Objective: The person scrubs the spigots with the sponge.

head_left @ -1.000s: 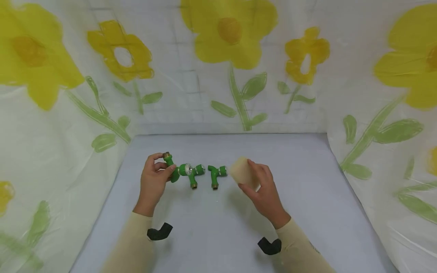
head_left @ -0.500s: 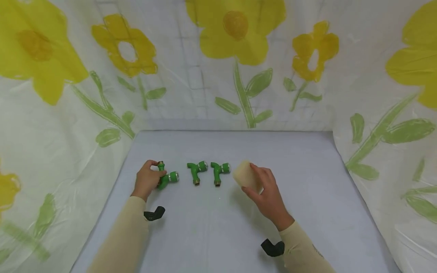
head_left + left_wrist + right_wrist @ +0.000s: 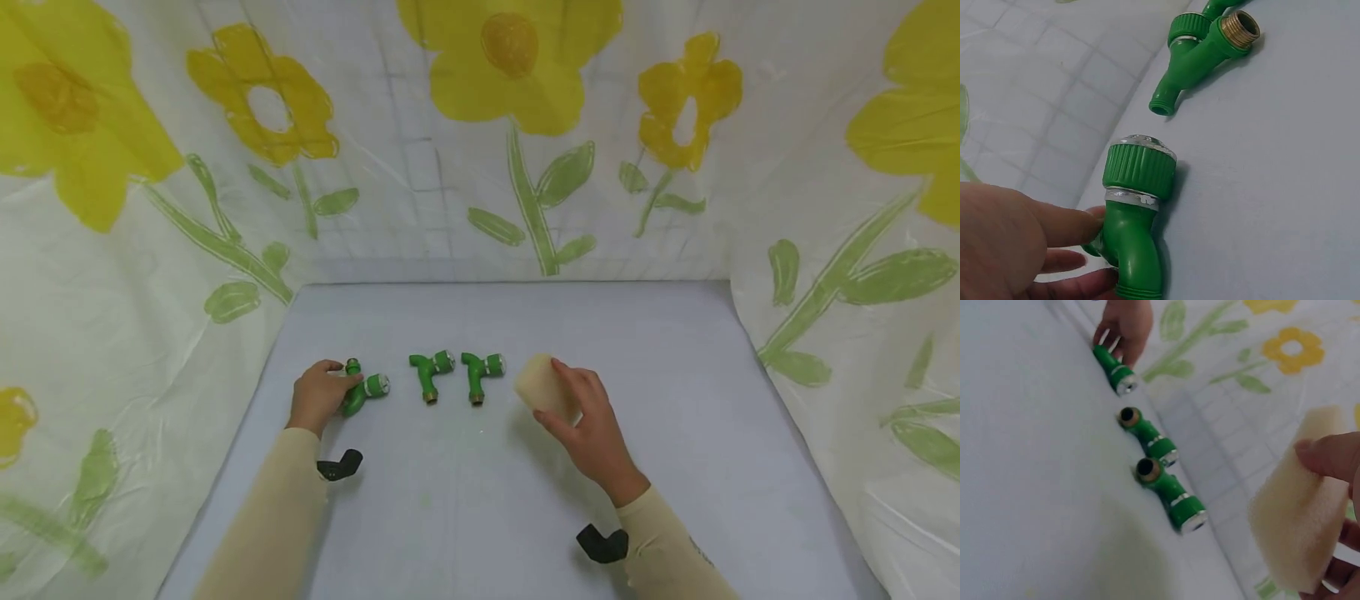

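Observation:
My left hand (image 3: 313,398) holds a green plastic tap (image 3: 363,395) between thumb and fingers, down at the tabletop on the left. In the left wrist view this tap (image 3: 1138,244) lies with its ribbed knob pointing away from the fingers. To its right, two more green taps of the same kind, a middle tap (image 3: 428,379) and a right-hand tap (image 3: 477,379), lie side by side with brass threaded ends toward me. My right hand (image 3: 596,433) grips a cream-coloured sponge block (image 3: 538,385) above the table, right of the taps.
A pale grey-white table (image 3: 480,517) lies beneath everything. White sheeting (image 3: 360,208) painted with yellow flowers hangs at the back and both sides. Black curved pieces (image 3: 341,465) stick out by both wrists.
My left hand has carried its tap left, away from the middle tap, and lowered it to the tabletop, turning it. The right hand with the sponge has hardly moved.

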`<act>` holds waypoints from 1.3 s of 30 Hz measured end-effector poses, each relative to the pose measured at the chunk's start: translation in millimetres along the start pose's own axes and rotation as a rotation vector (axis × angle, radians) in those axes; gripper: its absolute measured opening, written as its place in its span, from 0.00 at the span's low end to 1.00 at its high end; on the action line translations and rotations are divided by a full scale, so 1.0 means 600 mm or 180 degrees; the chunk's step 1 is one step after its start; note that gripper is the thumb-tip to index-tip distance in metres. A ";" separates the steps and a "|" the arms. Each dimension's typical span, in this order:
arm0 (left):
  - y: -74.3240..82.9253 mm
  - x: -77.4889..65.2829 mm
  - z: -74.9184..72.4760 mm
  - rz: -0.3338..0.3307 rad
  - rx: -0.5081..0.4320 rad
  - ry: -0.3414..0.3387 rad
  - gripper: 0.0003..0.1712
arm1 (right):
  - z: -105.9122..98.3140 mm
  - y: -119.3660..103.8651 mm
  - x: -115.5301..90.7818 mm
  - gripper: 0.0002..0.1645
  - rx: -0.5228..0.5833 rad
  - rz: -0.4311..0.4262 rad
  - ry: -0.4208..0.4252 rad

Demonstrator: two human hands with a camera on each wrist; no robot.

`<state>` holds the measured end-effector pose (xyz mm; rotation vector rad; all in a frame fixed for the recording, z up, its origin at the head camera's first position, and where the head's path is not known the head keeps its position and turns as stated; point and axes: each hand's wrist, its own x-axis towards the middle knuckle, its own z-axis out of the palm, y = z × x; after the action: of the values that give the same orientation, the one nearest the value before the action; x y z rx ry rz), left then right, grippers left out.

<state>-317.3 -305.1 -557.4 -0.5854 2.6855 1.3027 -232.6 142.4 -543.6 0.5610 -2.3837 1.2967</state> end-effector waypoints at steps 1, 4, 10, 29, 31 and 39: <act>0.002 0.000 0.000 0.0068 0.0040 0.0070 0.39 | -0.001 0.001 -0.001 0.48 0.0003 0.0004 0.0007; 0.015 -0.006 -0.007 0.0273 -0.0138 0.0314 0.40 | -0.005 0.004 -0.003 0.47 0.0016 0.0019 0.0031; 0.071 -0.027 -0.041 0.0910 -0.1959 0.0728 0.37 | -0.010 0.011 -0.007 0.47 0.0110 0.0155 -0.0009; 0.118 -0.023 0.046 0.2248 -0.1890 0.0715 0.31 | -0.019 0.027 -0.019 0.46 0.0210 0.0273 0.0007; 0.124 -0.021 0.068 0.2286 -0.1813 0.0577 0.31 | -0.018 0.030 -0.021 0.46 0.0213 0.0268 0.0028; 0.129 -0.010 0.140 0.2273 -0.1270 0.0071 0.33 | -0.015 0.032 -0.024 0.45 0.0291 0.0265 0.0048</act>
<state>-347.5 -195.2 -551.8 0.4016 2.7617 2.0143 -229.0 162.1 -559.7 0.4805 -2.3681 1.4463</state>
